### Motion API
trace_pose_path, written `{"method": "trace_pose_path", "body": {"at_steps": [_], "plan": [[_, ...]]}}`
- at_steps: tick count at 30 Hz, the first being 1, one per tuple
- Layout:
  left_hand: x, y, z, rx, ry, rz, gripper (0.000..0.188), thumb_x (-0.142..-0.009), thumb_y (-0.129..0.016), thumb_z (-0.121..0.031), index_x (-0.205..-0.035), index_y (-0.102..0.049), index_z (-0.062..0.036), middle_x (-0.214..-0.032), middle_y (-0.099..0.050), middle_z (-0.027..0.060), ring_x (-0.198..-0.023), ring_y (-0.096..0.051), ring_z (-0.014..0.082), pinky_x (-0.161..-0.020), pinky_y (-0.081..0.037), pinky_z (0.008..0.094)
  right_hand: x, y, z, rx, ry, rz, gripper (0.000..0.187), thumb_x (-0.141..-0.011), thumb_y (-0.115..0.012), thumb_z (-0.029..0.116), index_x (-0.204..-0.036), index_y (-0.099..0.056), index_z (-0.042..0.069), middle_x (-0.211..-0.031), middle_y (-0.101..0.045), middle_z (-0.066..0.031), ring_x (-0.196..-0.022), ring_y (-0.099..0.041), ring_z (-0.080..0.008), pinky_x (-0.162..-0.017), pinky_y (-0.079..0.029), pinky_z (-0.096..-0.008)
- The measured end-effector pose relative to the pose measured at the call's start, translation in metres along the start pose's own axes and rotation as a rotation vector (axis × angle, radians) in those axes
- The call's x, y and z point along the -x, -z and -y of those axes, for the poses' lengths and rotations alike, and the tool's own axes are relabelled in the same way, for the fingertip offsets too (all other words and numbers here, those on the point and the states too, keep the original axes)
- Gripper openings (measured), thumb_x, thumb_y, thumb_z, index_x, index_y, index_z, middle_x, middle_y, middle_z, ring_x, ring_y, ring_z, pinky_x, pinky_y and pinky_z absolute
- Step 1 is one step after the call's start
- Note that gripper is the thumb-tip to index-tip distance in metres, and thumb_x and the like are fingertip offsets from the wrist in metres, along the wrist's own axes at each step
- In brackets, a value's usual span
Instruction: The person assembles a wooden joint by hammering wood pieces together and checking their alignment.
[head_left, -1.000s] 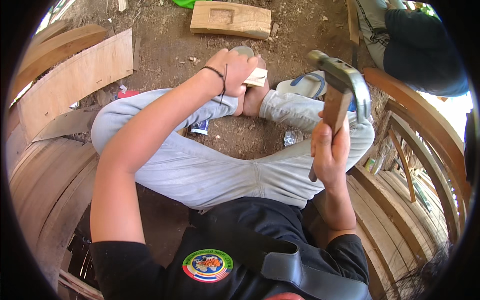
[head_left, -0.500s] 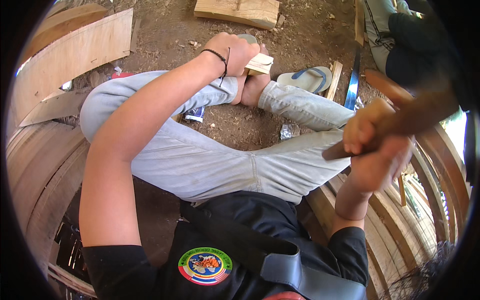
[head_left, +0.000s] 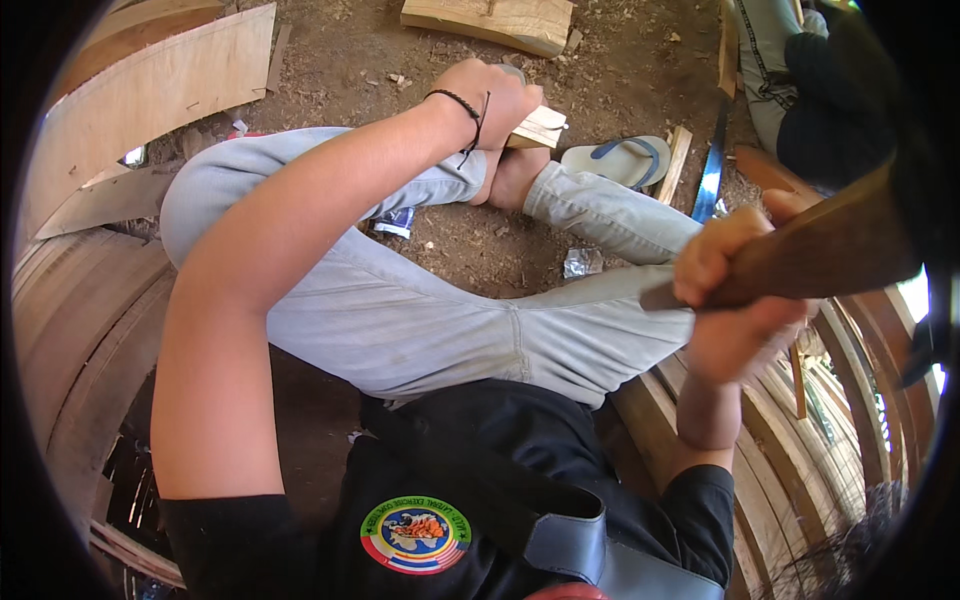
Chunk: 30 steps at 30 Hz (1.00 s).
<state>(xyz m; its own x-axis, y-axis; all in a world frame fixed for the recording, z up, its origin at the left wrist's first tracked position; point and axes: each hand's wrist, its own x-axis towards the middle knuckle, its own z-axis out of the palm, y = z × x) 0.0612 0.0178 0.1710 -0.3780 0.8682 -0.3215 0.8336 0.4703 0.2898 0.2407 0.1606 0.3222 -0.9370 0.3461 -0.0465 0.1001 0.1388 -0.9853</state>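
Wood piece, small, stiff and light, sits under the left hand, which clamps it at its near end by the foot. Right hand grips a raised handle, well apart.

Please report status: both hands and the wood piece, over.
Left hand pins small wood piece by the foot. Right hand grips raised hammer handle. Nothing between them.

We see two crumpled silvery wrappers on the dirt floor, and a round multicoloured badge on the black shirt.
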Motion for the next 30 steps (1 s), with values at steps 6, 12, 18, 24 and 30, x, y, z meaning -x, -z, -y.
{"method": "trace_pose_path", "body": {"at_steps": [6,12,18,24,30], "plan": [[-0.007,-0.006,-0.001,-0.004,-0.007,-0.051,0.020,-0.081,-0.062,-0.023,-0.094,-0.066,-0.0083,-0.093,-0.071,0.0139,-0.090,-0.070,0.0279,-0.073,-0.057,0.0385,0.002,0.013,-0.063,0.573,-0.480,0.171,0.024,-0.103,-0.039,0.023,-0.096,-0.049,0.002,-0.069,-0.055,-0.0182,-0.063,-0.055,-0.0323,-0.063,-0.042,-0.0398],[-0.001,-0.015,0.002,-0.014,-0.007,-0.107,0.018,-0.082,-0.060,-0.021,-0.092,-0.068,-0.0079,-0.092,-0.072,0.0143,-0.088,-0.071,0.0276,-0.072,-0.057,0.0381,0.003,0.000,-0.004,-0.094,0.030,-0.107,0.055,-0.095,-0.041,0.061,-0.103,-0.052,0.007,-0.072,-0.048,0.0005,-0.054,-0.043,-0.0118,-0.048,-0.038,-0.0242],[-0.009,-0.013,0.009,-0.024,-0.002,-0.116,0.018,-0.081,-0.061,-0.020,-0.093,-0.069,-0.0092,-0.093,-0.073,0.0131,-0.088,-0.071,0.0285,-0.075,-0.057,0.0376,0.003,0.020,-0.067,0.672,-0.431,0.143,0.037,-0.105,-0.037,0.038,-0.090,-0.053,0.008,-0.064,-0.055,-0.0013,-0.058,-0.052,-0.0050,-0.049,-0.039,-0.0226],[-0.004,-0.026,0.000,-0.018,-0.032,-0.171,0.019,-0.080,-0.062,-0.021,-0.094,-0.066,-0.0089,-0.087,-0.072,0.0130,-0.082,-0.071,0.0299,-0.071,-0.057,0.0398,0.010,-0.009,-0.021,0.035,0.064,0.046,0.044,-0.102,-0.037,0.043,-0.094,-0.054,0.004,-0.071,-0.050,-0.0051,-0.057,-0.045,-0.0130,-0.052,-0.039,-0.0286],[-0.017,-0.035,0.019,0.019,-0.006,-0.237,0.020,-0.078,-0.065,-0.023,-0.092,-0.064,-0.0092,-0.083,-0.071,0.0130,-0.080,-0.071,0.0298,-0.068,-0.057,0.0411,0.006,0.000,-0.031,0.543,-0.395,0.217,0.039,-0.103,-0.037,0.036,-0.100,-0.054,0.001,-0.067,-0.048,-0.0079,-0.060,-0.048,-0.0168,-0.054,-0.040,-0.0351]]}}
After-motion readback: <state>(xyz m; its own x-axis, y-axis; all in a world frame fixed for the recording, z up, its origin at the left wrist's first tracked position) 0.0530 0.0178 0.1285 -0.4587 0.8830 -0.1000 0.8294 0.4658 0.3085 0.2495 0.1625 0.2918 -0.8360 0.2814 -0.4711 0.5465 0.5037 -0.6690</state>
